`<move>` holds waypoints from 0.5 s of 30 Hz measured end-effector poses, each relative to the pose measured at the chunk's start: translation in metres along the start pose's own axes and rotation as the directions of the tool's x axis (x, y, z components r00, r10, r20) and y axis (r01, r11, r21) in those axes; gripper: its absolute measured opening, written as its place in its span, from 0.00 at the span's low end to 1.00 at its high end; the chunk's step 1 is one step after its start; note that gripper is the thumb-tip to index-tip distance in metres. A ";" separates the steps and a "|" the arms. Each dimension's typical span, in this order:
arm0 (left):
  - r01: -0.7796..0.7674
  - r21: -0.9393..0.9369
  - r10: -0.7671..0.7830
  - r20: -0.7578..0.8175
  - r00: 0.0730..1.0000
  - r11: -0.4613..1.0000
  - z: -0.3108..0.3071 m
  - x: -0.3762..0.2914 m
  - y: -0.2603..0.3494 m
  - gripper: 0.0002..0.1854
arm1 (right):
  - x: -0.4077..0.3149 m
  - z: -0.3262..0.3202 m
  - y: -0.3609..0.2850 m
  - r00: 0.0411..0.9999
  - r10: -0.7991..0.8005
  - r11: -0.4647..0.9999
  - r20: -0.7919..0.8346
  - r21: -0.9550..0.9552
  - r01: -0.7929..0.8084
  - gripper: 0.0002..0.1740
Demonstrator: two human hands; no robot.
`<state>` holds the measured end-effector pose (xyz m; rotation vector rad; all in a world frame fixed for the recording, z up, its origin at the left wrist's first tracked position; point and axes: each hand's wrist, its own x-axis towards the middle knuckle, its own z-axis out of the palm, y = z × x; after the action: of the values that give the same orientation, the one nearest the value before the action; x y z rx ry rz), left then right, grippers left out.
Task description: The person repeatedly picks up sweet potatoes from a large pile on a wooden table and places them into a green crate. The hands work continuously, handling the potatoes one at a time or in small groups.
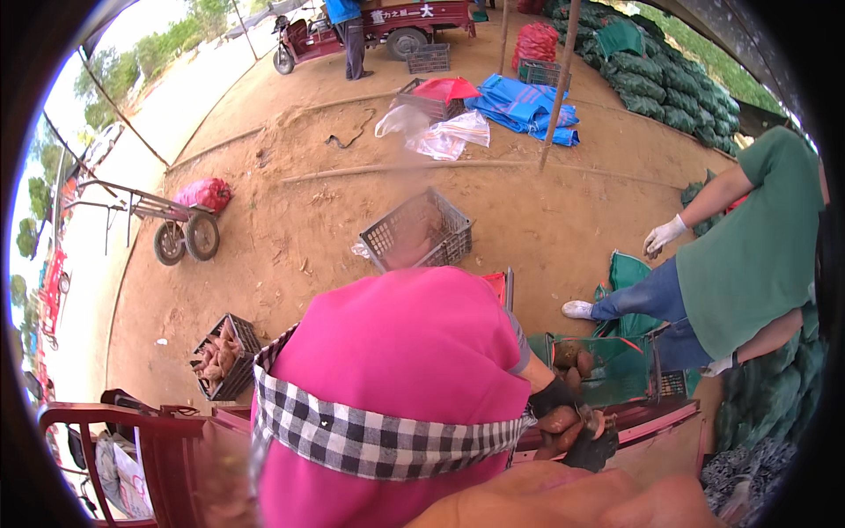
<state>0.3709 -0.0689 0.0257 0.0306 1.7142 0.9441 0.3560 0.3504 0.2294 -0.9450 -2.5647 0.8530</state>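
Observation:
Neither of my hands can be made out. A blurred orange-pink shape [568,498] fills the bottom edge; what it is cannot be told. Directly before me a person in a pink top [396,356] with a black-and-white checked apron band bends over, back towards me. Beyond the person's right side, a black-gloved hand [553,397] is at some sweet potatoes [560,420]. Another black glove [589,447] lies close against them; whose it is remains unclear. Just beyond, a green mesh bag [617,369] hangs open in a frame, with sweet potatoes inside.
A person in a green shirt [746,244] with white gloves stands at right beside stacked green sacks [766,396]. A crate of sweet potatoes [228,356] stands at left, another black crate [455,231] ahead. A red metal rail [132,416] is at lower left, a handcart [188,234] beyond.

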 end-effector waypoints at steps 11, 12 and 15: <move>0.063 0.010 -0.062 -0.081 0.995 0.998 -0.012 -0.018 -0.044 0.29 | 0.001 0.044 -0.028 0.878 -0.072 0.624 0.473 0.708 -0.330 0.37; 0.047 0.024 -0.046 -0.063 0.997 0.999 -0.014 -0.012 -0.037 0.28 | -0.002 0.039 -0.025 0.849 -0.112 0.658 0.516 0.679 -0.326 0.37; -0.003 0.077 0.004 -0.019 1.000 0.997 -0.026 0.009 -0.018 0.28 | -0.001 0.021 -0.017 0.744 -0.228 0.761 0.628 0.592 -0.266 0.38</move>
<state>0.3539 -0.0918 0.0089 0.0758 1.7683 0.8827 0.3394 0.3300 0.2234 -0.4654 -2.3754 2.2663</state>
